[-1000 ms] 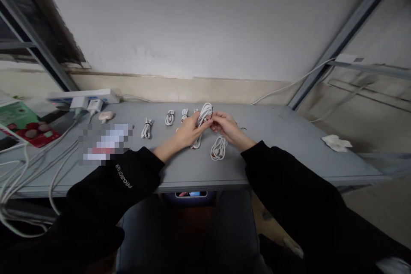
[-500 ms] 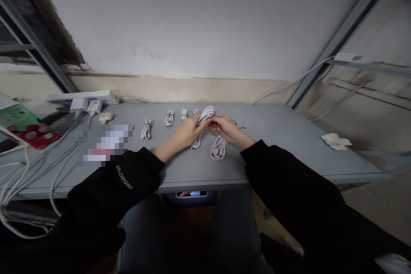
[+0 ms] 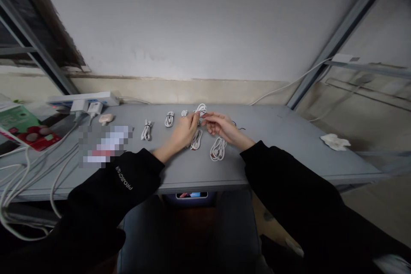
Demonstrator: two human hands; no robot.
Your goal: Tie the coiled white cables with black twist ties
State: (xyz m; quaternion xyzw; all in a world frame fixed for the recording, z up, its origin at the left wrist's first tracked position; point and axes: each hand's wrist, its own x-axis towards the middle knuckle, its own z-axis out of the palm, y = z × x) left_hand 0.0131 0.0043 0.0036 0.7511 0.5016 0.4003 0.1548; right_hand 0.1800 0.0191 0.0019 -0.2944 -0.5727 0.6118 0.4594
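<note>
My left hand (image 3: 185, 130) grips a coiled white cable (image 3: 201, 107). Right hand (image 3: 221, 127) beside it, cannot tell if pinching. Another cable coil (image 3: 218, 150) lies nearer me

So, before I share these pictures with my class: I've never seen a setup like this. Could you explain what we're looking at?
There is no machine here, just a person's two bare hands. The camera is worn on the person's head, looking forward and down. The left hand holds a white cable coil. The right hand is close beside it; whether its fingers grip anything is too small to tell. On the grey table, nearer the person, lie two more looped white cables. Left of the hands are cable bundles with dark ties. Farther left sits a power strip with plugs in it; far right lies something white and crumpled.
</note>
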